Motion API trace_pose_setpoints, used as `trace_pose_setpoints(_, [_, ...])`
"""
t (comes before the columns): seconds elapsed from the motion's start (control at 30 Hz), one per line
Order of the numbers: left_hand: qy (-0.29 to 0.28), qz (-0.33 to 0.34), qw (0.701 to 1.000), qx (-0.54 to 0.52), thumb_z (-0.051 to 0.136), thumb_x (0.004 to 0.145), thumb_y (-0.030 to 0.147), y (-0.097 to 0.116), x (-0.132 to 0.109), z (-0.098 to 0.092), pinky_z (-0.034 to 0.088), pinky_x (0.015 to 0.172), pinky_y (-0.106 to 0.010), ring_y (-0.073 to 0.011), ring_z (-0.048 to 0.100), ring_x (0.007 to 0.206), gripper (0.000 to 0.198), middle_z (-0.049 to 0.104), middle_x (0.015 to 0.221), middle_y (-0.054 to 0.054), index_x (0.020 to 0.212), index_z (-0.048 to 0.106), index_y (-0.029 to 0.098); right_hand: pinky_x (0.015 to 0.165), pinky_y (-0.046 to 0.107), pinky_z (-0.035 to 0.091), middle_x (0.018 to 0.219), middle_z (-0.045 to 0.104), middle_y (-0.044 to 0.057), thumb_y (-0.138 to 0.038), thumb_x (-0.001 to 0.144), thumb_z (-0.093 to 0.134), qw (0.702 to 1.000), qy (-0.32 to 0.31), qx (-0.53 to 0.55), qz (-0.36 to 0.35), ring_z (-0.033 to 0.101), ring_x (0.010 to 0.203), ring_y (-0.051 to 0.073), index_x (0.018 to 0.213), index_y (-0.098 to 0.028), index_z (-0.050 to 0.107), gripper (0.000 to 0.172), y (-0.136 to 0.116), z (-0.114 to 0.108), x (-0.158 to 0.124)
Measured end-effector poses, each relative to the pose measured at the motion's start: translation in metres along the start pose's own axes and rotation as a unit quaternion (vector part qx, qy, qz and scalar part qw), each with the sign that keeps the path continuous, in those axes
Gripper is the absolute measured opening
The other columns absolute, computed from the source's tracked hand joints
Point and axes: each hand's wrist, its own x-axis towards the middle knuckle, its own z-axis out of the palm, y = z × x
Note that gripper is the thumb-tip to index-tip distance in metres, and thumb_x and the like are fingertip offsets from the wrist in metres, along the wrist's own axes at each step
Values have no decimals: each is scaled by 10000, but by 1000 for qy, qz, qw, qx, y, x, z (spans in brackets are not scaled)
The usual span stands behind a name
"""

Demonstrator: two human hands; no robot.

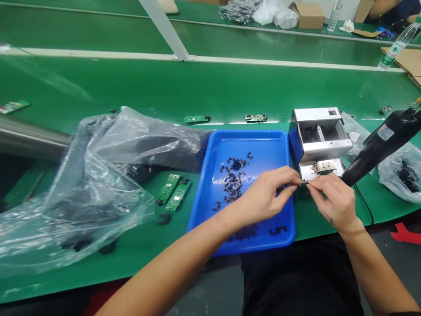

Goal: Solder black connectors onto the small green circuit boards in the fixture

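Note:
My left hand [268,191] and my right hand [336,202] meet in front of a small silver machine [324,147]. Pinched between the fingertips of both is a small green circuit board [304,183], seen nearly edge-on and mostly covered by the fingers. My left forearm crosses a blue tray [263,136], where several small black clip-shaped parts [233,182] lie scattered. Two green circuit boards [173,192] rest side by side to the left of the tray, with one loose black part [163,219] just below them.
A big clear plastic bag [108,149] of black parts covers the left. A black cylindrical tool [381,147] slants at the right beside another bag [406,173]. Behind the tray lie two circuit boards, and a bottle [393,52] stands far right. A person's arm shows at top right.

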Motion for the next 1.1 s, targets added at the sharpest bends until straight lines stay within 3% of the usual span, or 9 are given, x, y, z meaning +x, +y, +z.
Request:
trace_pose_setpoints(0.27, [4,133,972,195,503,1020,89,-19,0,4,559,805,-327,-195,625,941,218,727,1193,-91,1039,710,154,720,284,573,793,712,51,-47,880,703,999,29,-44,-5,665,743,156,978,-175,731,164,3,9,-10])
trace_pose_setpoints(0.47, [-6,170,933,316,446,977,21,-21,-5,5,581,757,-330,-216,583,959,328,714,1263,-102,1131,706,149,735,263,581,816,706,38,-55,886,694,998,44,-45,15,679,750,139,1017,-184,745,191,-2,12,-13])
trace_pose_setpoints(0.53, [-4,168,933,318,436,966,3,-21,-6,5,584,761,-323,-213,583,971,344,714,1268,-102,1129,703,146,731,262,575,829,689,21,-47,873,701,995,88,-42,24,674,755,135,1093,-212,744,278,-3,4,-14])
trace_pose_setpoints(0.6, [-4,164,935,313,436,952,-15,-21,-6,4,584,770,-318,-212,586,988,354,715,1269,-103,1124,703,142,734,295,559,908,661,41,-78,893,677,981,184,-51,42,664,805,157,1184,-225,718,329,-1,-8,-11])
trace_pose_setpoints(0.7, [-9,166,934,316,437,940,-27,-22,-5,4,585,783,-320,-212,593,1004,382,718,1268,-105,1156,701,143,807,372,548,1183,611,138,-253,985,579,940,319,-28,120,649,1074,255,1366,-201,617,386,8,-27,4])
trace_pose_setpoints(0.8, [-2,176,930,323,443,944,-26,-23,-4,3,590,781,-330,-217,595,990,393,724,1264,-105,1200,694,135,884,404,562,1233,651,157,-478,1028,485,925,267,119,242,655,1152,281,1349,-183,595,450,19,-36,23])
trace_pose_setpoints(0.9, [13,191,927,322,451,970,-3,-26,-3,3,591,768,-333,-220,591,978,367,727,1265,-112,1213,691,130,743,359,588,978,713,101,-557,1021,472,913,175,223,295,692,805,195,1148,-183,627,424,25,-38,33])
trace_pose_setpoints(1.0, [20,199,927,318,455,975,0,-29,-3,4,588,773,-335,-219,589,972,360,723,1270,-118,1210,692,134,612,339,599,833,644,62,-708,955,469,903,112,300,285,632,671,168,1111,-193,606,555,29,-43,31])
trace_pose_setpoints(1.1, [31,208,926,315,459,964,-10,-31,-3,5,583,761,-334,-222,589,967,358,728,1251,-121,1192,698,129,405,259,500,714,480,-19,-837,847,489,866,41,453,205,506,554,136,1117,-261,544,639,32,-53,26])
